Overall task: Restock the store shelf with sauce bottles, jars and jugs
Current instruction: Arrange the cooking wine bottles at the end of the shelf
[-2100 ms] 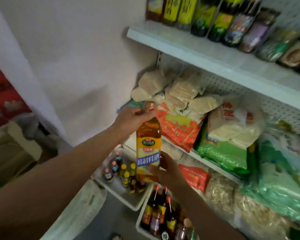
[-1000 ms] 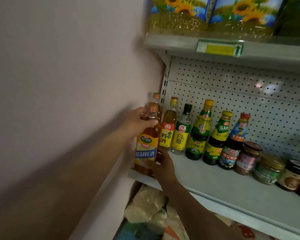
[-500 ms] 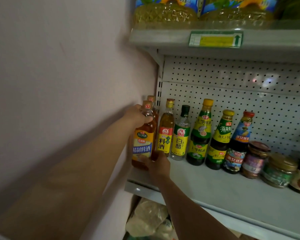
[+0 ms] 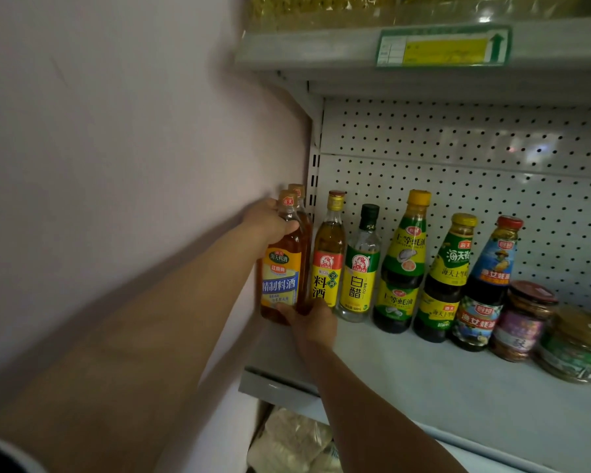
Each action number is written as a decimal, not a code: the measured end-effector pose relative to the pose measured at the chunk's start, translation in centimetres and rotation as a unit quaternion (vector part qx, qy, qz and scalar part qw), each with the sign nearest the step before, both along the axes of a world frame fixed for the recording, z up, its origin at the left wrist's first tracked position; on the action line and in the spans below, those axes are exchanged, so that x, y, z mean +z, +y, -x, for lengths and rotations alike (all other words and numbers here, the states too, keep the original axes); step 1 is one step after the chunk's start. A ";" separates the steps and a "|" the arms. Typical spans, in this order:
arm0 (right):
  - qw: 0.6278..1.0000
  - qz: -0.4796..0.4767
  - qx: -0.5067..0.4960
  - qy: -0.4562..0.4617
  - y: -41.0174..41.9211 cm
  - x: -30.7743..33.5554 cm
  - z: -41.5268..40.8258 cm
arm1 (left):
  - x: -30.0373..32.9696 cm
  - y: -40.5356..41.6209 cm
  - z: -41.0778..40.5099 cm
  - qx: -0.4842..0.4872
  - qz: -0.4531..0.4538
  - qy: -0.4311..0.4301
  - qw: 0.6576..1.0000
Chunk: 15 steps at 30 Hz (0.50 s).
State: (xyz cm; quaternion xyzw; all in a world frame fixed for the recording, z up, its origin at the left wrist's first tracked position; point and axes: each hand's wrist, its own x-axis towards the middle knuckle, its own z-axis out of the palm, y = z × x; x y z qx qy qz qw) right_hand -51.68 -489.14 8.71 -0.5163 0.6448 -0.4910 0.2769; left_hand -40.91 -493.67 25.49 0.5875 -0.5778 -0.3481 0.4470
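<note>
Since half a second ago the amber cooking-wine bottle with the yellow-and-blue label (image 4: 282, 268) has slid back along the grey metal shelf (image 4: 458, 387), left hand (image 4: 270, 221) clamped on its neck and right hand (image 4: 313, 322) gripping its base, and it probably wants seating upright, label forward, ahead of its twin.

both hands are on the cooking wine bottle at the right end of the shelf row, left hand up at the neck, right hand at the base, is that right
Not quite: the cooking wine bottle stands at the left end of the row, by the wall, not the right end. The head view shows this. The rest holds: the left hand grips its neck and the right hand holds its base on the shelf.
</note>
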 end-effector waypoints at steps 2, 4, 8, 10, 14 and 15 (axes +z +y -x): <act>1.000 -0.008 -0.001 0.006 -0.3 0.1 0.1 | -0.1 -0.4 0.1 0.002 0.007 -0.003 1.000; 1.000 -0.016 -0.005 0.014 -0.5 0.1 0.1 | -0.2 -0.5 0.2 0.002 0.017 -0.004 1.000; 0.999 -0.024 -0.024 0.037 -0.8 0.3 -0.1 | -0.4 -0.9 0.2 0.001 0.018 -0.012 1.000; 0.998 -0.029 -0.031 0.051 -0.8 0.4 -0.2 | 0.0 -1.0 0.2 0.001 0.012 -0.035 0.999; 0.996 -0.036 -0.039 0.064 -0.8 0.6 -0.3 | 1.5 -1.6 0.5 -0.006 -0.019 -0.126 0.992; 0.996 -0.037 -0.041 0.067 -0.8 0.6 -0.3 | 1.8 -1.9 0.5 -0.023 -0.057 -0.118 0.991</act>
